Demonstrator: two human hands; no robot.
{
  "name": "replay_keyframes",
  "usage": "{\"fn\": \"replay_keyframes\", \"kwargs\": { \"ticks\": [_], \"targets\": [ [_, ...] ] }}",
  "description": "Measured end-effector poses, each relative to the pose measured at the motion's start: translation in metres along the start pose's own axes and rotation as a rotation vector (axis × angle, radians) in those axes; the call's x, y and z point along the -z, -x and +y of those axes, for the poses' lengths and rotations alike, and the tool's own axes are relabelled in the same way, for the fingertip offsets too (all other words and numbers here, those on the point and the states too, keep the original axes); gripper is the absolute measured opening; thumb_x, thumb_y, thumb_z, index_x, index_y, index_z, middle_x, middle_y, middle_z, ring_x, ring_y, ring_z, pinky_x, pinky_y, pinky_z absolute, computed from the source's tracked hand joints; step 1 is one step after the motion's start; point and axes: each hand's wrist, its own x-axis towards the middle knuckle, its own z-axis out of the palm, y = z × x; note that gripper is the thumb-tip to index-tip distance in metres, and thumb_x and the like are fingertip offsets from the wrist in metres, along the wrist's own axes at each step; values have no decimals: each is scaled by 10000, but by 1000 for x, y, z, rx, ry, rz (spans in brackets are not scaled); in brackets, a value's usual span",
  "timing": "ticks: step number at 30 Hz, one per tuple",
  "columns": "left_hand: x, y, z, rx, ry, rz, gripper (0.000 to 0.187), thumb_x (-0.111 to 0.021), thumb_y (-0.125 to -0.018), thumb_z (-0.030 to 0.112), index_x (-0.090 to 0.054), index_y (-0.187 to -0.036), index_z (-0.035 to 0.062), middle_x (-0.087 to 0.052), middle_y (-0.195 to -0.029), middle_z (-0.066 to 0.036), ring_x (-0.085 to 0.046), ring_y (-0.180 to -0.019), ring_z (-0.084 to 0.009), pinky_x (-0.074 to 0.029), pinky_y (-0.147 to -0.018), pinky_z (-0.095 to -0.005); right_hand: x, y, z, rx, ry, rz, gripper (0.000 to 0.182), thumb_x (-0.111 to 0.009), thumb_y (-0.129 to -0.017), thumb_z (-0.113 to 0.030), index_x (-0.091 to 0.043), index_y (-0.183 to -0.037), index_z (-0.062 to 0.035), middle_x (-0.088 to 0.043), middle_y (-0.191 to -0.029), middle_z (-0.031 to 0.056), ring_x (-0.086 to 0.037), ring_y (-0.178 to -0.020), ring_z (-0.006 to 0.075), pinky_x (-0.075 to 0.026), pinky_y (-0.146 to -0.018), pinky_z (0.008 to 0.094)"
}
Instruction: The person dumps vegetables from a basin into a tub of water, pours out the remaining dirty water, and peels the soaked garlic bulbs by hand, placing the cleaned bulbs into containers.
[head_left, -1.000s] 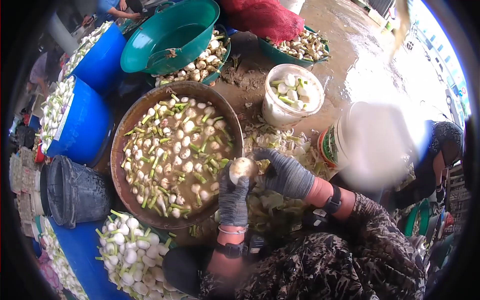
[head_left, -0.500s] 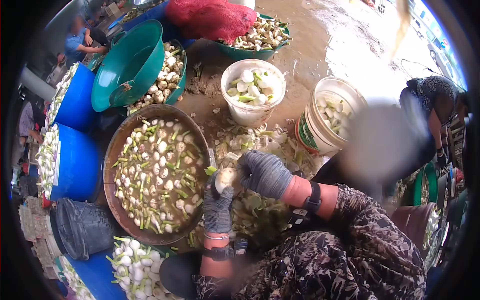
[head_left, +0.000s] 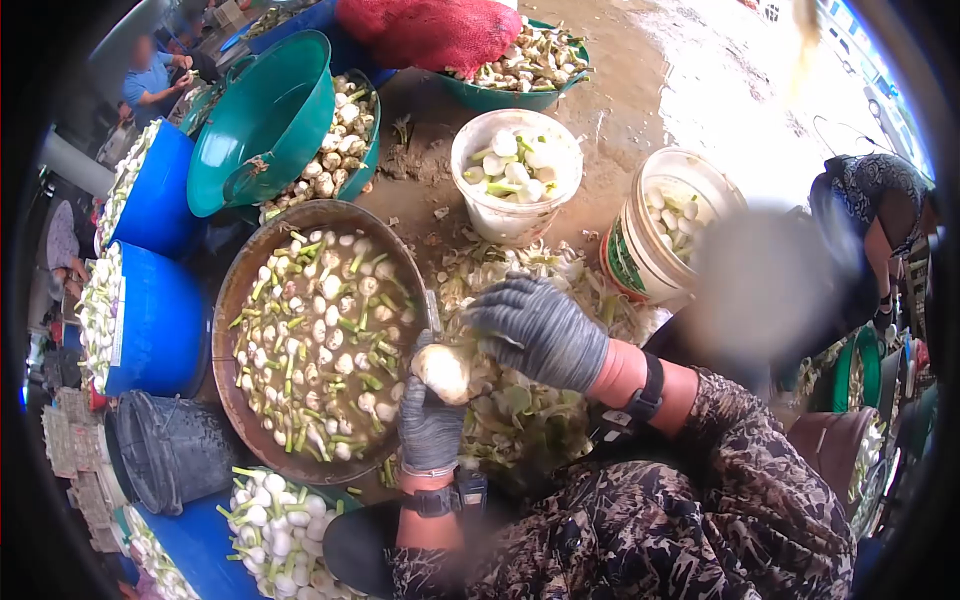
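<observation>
Presently the left hand [head_left: 430,420] grips a pale onion bulb [head_left: 443,372] while the right hand [head_left: 537,330] curls over it, just beside the rim of the wide soaking basin [head_left: 225,330], still full of untrimmed bulbs, with two white buckets [head_left: 515,222] only part-filled beyond.

Ground [head_left: 620,110]: wide pan [head_left: 232,300] of soaking bulbs at centre left; heap of peelings [head_left: 530,400] just right of it. Two buckets [head_left: 515,178] [head_left: 665,230] of bulbs behind the heap, side by side. Tilted basin [head_left: 270,120] behind the pan, resting on a tub of bulbs [head_left: 350,130]; netted sack [head_left: 425,30] on a further tub at the far edge. Two barrels [head_left: 160,320] [head_left: 160,195] topped with bulbs left of the pan; bulb [head_left: 443,372] between left hand [head_left: 430,420] and right hand [head_left: 540,330] over the heap's left edge
</observation>
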Motion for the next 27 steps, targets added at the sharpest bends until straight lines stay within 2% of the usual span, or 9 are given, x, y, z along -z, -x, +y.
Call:
{"fn": "replay_keyframes", "kwargs": {
  "ticks": [6,9,13,16,18,20,22,23,27],
  "targets": [
    [-5,10,2,-73,-386,-62,825,-687,-796,534,-385,-1394,52,-480,-1329,-138,-498,-1208,-287,-437,-1011,-463,-13,6,-18,128,-38,-50,317,-645,-777,-213,-653,-1073,-101,-619,-868,87,-610,-836,285,-486,-811,422],
    [-13,14,10,81,-419,-161,812,-728,-781,492,-409,-1359,19,-531,-1244,-120,-555,-1118,-254,-490,-930,-407,-15,8,-23,-47,-116,-163,173,-622,-848,-205,-649,-963,-79,-599,-817,120,-617,-745,331,-499,-634,415],
    [-13,19,13,-34,-652,-129,741,-762,-772,470,-475,-1289,25,-551,-1103,-49,-538,-1005,-158,-474,-875,-299,-13,8,-26,-209,-110,-317,175,-632,-847,-217,-646,-939,-69,-621,-799,140,-628,-766,349,-505,-673,418],
    [-22,21,18,-92,-860,-210,735,-783,-764,362,-442,-1330,41,-545,-1144,-71,-536,-1040,-175,-464,-929,-325,-24,13,-18,-448,-248,-271,187,-639,-839,-205,-641,-934,-44,-653,-814,167,-638,-779,364,-514,-699,410],
    [-19,19,16,-242,-1167,-403,761,-778,-757,235,-379,-1379,51,-526,-1207,-94,-531,-1092,-198,-441,-983,-342,-35,17,-3,-636,-412,-345,218,-624,-880,-221,-636,-954,-16,-674,-855,188,-649,-805,366,-518,-732,403],
    [-15,18,16,-203,-1078,-361,778,-746,-754,137,-327,-1404,55,-499,-1258,-115,-520,-1139,-224,-426,-1013,-354,-32,25,3,-587,-531,-345,279,-610,-917,-272,-634,-994,-4,-674,-872,200,-652,-793,363,-515,-740,403],
    [-13,12,23,-293,-1163,-282,743,-709,-767,106,-322,-1398,51,-493,-1262,-126,-507,-1161,-235,-420,-1018,-363,-18,21,-3,-778,-797,-568,331,-596,-935,-322,-627,-1014,-2,-672,-872,200,-648,-796,366,-510,-756,409],
    [-15,15,25,-287,-1121,-260,749,-682,-761,144,-329,-1417,64,-477,-1286,-112,-501,-1181,-219,-405,-1033,-356,-28,32,0,-377,-647,-368,363,-597,-937,-348,-621,-1051,-4,-666,-870,206,-640,-789,375,-507,-750,419],
    [-10,9,23,-418,-1305,-232,682,-650,-762,49,-366,-1382,70,-493,-1279,-117,-523,-1164,-233,-416,-1031,-358,-32,33,-12,-390,-322,-372,421,-587,-945,-389,-620,-1115,-4,-666,-896,230,-640,-836,385,-500,-780,418]
  ]
}}
